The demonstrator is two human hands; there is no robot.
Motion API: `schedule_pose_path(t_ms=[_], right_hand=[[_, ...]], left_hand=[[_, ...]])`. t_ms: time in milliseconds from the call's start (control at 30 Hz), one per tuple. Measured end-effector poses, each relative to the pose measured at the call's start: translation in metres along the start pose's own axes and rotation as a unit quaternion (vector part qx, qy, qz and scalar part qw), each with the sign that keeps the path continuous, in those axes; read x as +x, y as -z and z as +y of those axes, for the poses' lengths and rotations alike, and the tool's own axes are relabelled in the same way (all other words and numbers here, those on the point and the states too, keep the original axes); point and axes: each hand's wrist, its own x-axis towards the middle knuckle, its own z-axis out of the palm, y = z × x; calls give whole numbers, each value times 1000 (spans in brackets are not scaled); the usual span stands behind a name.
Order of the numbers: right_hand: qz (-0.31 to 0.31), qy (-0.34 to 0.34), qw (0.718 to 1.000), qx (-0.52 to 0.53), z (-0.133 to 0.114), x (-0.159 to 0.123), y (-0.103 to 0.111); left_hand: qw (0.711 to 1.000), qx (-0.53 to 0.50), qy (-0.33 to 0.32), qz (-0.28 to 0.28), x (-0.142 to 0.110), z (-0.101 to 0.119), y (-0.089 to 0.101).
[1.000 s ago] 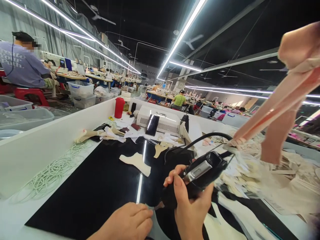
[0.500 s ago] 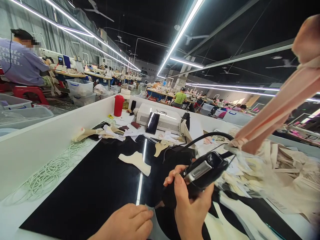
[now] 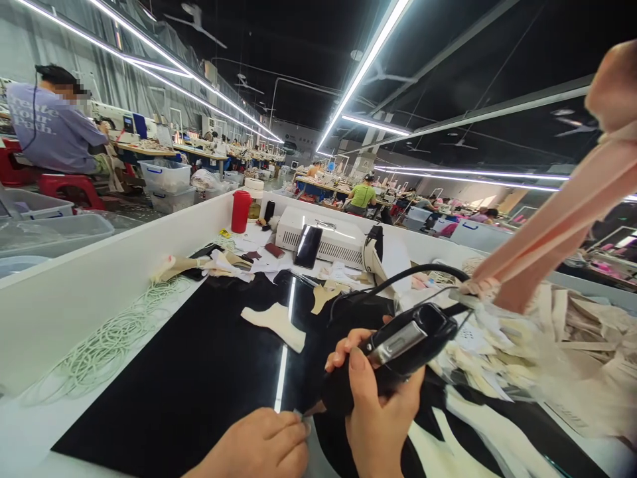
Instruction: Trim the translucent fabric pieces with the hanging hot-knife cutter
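Note:
My right hand (image 3: 375,408) is wrapped round a black corded electric hand tool (image 3: 408,342) with a silver plate on its body. The tool's narrow metal tip (image 3: 316,408) points left, close to the fingertips of my left hand (image 3: 269,441). The left fingers are pressed together low over the black mat (image 3: 199,372); a small greyish edge shows at their tips, and the rest of what they pinch is hidden. Beyond both hands, a cream curved fabric piece (image 3: 275,325) lies flat on the mat, with a smaller beige scrap (image 3: 324,295) behind it.
Pale green cord (image 3: 119,325) lies in loops along the left wall. At the back stand a red cup (image 3: 241,212), a phone (image 3: 308,247) and a white vented machine (image 3: 323,232). Fabric pieces (image 3: 488,425) lie at right under a hanging pink strip (image 3: 557,219). Co-workers sit farther off.
The camera view has shifted slightly, so the surroundings appear a little to the right. My left hand's fingertips are now closer to the tool's tip. My right hand keeps its hold.

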Motion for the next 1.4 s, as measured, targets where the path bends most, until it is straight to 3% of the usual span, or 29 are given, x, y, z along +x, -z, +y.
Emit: schedule_pose_path(t_ms=[267, 633, 900, 1067, 1200, 1400], right_hand=[[15, -24, 1000, 14, 0, 2, -5], [-4, -26, 1000, 7, 3, 1, -9], [19, -7, 1000, -3, -25, 7, 28], [39, -6, 999, -12, -37, -5, 53], [69, -22, 997, -1, -40, -15, 58], [62, -20, 998, 4, -40, -19, 57]], left_hand=[[998, 37, -24, 50, -6, -1, -6], [999, 28, -23, 32, -11, -1, -7], [998, 16, -5, -65, -5, 7, 8], [997, 6, 14, -80, -9, 11, 9], [994, 9, 13, -108, -11, 10, 9], [993, 20, 1, -112, -8, 11, 13]])
